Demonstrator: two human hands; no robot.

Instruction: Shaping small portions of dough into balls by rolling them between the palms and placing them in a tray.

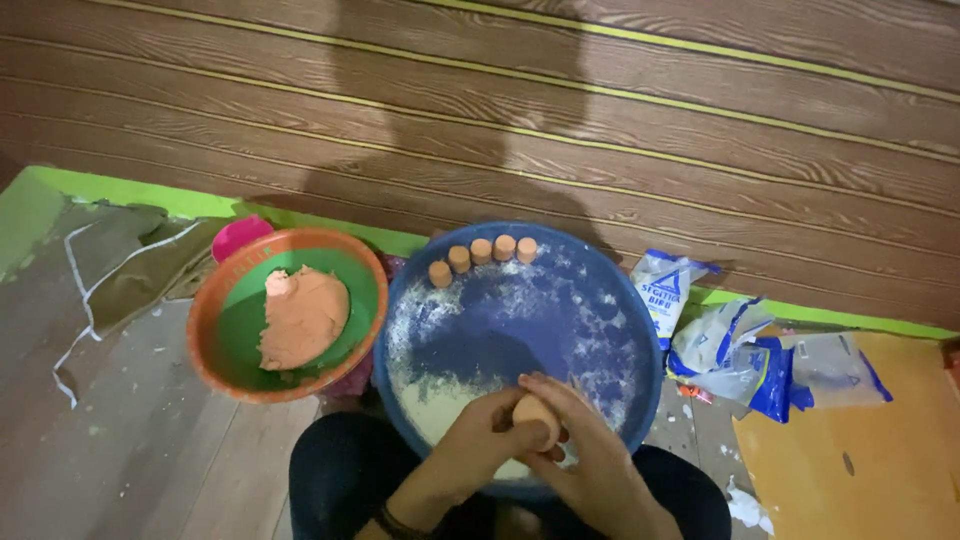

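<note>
My left hand (478, 442) and my right hand (585, 455) are cupped together around a small orange dough ball (535, 417), pressed between the fingers of both. They hover over the near rim of a big round blue tray (600, 290) dusted with pale flour. Along the tray's far edge, several small orange dough pieces (482, 253) stand in a curved row. To the left sits an orange-rimmed bowl with a green inside (365, 290) holding a large lump of orange dough (303, 315).
Blue-and-white plastic flour bags (745, 350) lie crumpled to the right of the tray. A pink object (236, 237) peeks from behind the bowl. My dark-clothed knees (340, 470) are under the tray. A wood-pattern wall rises behind; worn floor covering lies left, a yellow mat right.
</note>
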